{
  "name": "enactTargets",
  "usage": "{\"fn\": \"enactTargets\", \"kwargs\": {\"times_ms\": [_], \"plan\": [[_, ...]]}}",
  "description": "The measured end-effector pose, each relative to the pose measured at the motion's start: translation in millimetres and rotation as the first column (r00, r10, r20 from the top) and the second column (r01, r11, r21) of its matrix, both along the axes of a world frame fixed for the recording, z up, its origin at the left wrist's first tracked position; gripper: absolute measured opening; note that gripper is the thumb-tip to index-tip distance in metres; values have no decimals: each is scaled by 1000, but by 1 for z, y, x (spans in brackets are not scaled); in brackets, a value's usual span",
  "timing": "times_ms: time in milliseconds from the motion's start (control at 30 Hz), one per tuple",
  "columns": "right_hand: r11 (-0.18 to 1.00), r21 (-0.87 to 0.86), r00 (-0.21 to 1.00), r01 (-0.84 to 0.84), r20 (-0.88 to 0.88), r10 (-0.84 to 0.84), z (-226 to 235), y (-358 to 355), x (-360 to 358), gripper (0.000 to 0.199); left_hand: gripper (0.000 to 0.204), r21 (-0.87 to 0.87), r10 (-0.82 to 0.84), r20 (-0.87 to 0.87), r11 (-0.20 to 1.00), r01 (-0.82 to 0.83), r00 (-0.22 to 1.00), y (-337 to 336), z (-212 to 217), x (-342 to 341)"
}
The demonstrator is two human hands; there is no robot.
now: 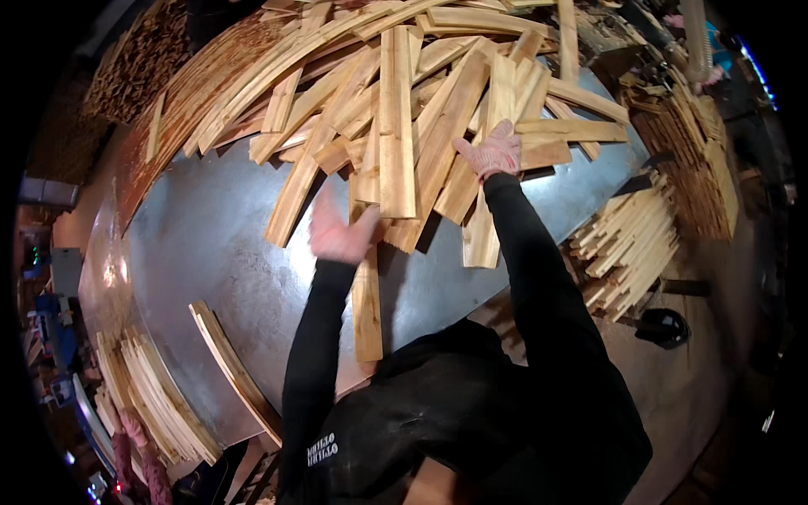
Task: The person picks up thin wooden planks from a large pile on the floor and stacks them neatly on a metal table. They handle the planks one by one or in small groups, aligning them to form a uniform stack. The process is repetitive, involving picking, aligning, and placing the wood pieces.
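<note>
Boards (397, 126): likely stiff, light; take by long edges. Right hand (492, 153): grip splayed; left hand (342, 236) blurred, grip unclear.

Wooden boards (450, 139), pale yellow-brown with darker streaks, lie in a loose, crisscrossed heap over the far half of the metal tabletop (227, 236). They are long, flat and narrow, of differing lengths. One board (396, 126) lies on top, its length running from the far edge toward the near one. Another board (367, 307) juts from the heap toward the near edge; a third board (581, 130) lies crosswise, pointing to the right edge.
</note>
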State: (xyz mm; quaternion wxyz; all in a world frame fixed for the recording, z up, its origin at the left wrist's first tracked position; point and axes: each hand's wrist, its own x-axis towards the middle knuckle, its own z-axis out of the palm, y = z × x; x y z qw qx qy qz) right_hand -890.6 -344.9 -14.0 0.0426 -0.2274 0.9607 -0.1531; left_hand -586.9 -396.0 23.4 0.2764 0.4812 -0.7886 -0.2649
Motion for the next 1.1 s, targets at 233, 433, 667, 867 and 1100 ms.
{"fn": "enactTargets", "kwargs": {"times_ms": [233, 433, 667, 867, 1100], "plan": [[997, -72, 978, 15, 210, 0, 6, 6, 0, 111, 119, 266, 77, 567, 925, -271, 820, -34, -2, -139], [816, -553, 732, -166, 486, 478, -32, 22, 32, 109, 79, 477, -55, 32, 878, 33, 998, -24, -37, -67], [967, -16, 956, -256, 143, 255, 12, -24, 91, 115, 82, 577, 557, -759, 333, 746, 339, 122, -8, 106], [848, -510, 694, -144, 559, 454, 5, -22, 84, 81, 84, 316, 732, -642, 525, 790, -230, 158, -10, 140], [625, -765, -47, -156, 637, 769, 16, 7, 213, 58, 68, 423, 680, -727, 553, 718, -95, 173, -60, 204]]}}
